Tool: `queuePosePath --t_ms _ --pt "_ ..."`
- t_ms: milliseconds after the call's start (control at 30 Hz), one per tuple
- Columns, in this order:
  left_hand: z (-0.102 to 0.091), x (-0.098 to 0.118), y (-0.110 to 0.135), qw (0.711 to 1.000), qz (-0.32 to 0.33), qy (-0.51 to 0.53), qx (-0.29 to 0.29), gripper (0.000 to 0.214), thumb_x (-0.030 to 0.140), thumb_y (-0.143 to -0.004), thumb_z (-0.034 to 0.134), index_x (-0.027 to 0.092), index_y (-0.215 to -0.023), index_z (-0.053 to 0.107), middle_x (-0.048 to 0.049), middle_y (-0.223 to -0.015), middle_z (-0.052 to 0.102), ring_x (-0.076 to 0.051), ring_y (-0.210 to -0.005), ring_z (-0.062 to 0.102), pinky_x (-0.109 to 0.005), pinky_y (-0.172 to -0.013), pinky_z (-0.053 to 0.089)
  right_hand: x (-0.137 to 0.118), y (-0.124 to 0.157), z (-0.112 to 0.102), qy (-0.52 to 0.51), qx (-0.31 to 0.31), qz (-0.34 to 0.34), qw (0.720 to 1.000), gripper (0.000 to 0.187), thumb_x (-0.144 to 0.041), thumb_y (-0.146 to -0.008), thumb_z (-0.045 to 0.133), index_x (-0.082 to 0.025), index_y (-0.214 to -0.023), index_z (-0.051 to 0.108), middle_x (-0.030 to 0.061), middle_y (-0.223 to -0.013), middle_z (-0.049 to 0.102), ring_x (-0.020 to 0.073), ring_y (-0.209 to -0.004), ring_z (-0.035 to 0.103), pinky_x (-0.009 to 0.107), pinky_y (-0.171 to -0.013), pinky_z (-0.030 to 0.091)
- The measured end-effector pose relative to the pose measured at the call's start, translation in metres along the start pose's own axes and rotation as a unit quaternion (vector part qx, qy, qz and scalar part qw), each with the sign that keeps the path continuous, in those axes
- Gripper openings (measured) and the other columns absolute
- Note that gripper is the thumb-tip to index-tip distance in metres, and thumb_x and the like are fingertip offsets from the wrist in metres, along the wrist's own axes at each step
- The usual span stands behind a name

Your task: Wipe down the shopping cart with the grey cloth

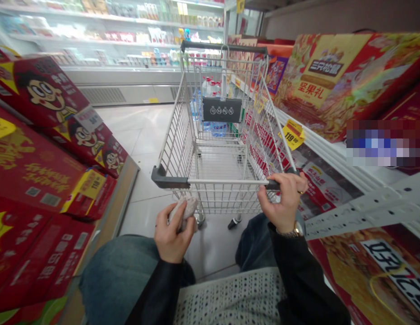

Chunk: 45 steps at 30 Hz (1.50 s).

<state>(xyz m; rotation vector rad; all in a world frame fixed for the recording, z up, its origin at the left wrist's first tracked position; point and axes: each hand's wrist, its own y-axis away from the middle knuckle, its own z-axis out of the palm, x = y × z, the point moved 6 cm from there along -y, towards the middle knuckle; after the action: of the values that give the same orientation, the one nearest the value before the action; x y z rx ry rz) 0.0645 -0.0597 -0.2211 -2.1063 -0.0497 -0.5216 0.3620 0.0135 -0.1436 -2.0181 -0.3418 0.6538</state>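
Apparently steadying the cart [221,112] ahead of me, head view. My right hand [283,197] curls around its handle [226,182], right end; my left hand [174,232], half closed, pinches a crumpled pale wad [186,207] near the cart's left near corner. Next move, I judge: firm right grip, wad clear of the cart.
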Motion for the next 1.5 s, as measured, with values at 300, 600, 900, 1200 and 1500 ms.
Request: queuePosePath --t_ms 300,600,900,1200,1500 --pt "-0.014 0.003 -0.016 0.999 -0.011 -0.009 0.047 0.047 0.015 -0.073 0.076 0.024 -0.119 0.071 -0.0095 -0.12 0.067 -0.021 -0.106 0.066 -0.036 -0.097 0.055 -0.003 -0.001 -0.001 -0.007 0.002 0.004 1.0 0.021 -0.026 -0.079 0.068 -0.025 -0.098 0.059 0.0007 -0.092 0.065 0.0238 -0.098 0.06 0.053 -0.106 0.038" --pt "-0.015 0.0 -0.015 0.999 -0.009 -0.016 0.05 0.05 0.015 -0.072 0.078 0.024 -0.121 0.071 -0.0102 -0.119 0.068 -0.022 -0.104 0.066 -0.037 -0.096 0.054 -0.003 -0.001 0.0 -0.002 0.012 0.009 1.0 0.023 -0.024 -0.077 0.068 -0.025 -0.098 0.059 0.0 -0.093 0.067 0.0242 -0.098 0.062 0.059 -0.116 0.024" --pt "-0.003 -0.009 -0.002 0.999 -0.014 -0.009 0.03 0.05 0.015 -0.073 0.078 0.024 -0.121 0.07 -0.0107 -0.12 0.067 -0.022 -0.104 0.066 -0.036 -0.095 0.055 -0.007 -0.004 -0.005 -0.017 0.011 0.011 1.0 0.022 -0.022 -0.077 0.069 -0.025 -0.097 0.062 0.0003 -0.095 0.069 0.0241 -0.099 0.063 0.058 -0.116 0.025" --pt "-0.009 -0.012 -0.011 0.998 -0.03 -0.008 0.056 0.05 0.015 -0.071 0.079 0.023 -0.12 0.071 -0.0102 -0.12 0.068 -0.023 -0.105 0.066 -0.038 -0.097 0.054 -0.005 -0.002 -0.002 -0.028 0.009 0.014 0.999 0.022 -0.022 -0.077 0.067 -0.024 -0.097 0.061 0.0003 -0.094 0.069 0.0229 -0.098 0.063 0.055 -0.114 0.028" --pt "-0.017 -0.003 -0.013 0.998 -0.027 -0.006 0.053 0.053 0.015 -0.07 0.08 0.023 -0.122 0.07 -0.01 -0.121 0.068 -0.022 -0.105 0.066 -0.037 -0.098 0.053 -0.006 -0.003 -0.002 -0.022 0.015 0.006 1.0 0.02 -0.022 -0.078 0.068 -0.024 -0.096 0.06 -0.0001 -0.093 0.068 0.0228 -0.097 0.064 0.056 -0.115 0.028"
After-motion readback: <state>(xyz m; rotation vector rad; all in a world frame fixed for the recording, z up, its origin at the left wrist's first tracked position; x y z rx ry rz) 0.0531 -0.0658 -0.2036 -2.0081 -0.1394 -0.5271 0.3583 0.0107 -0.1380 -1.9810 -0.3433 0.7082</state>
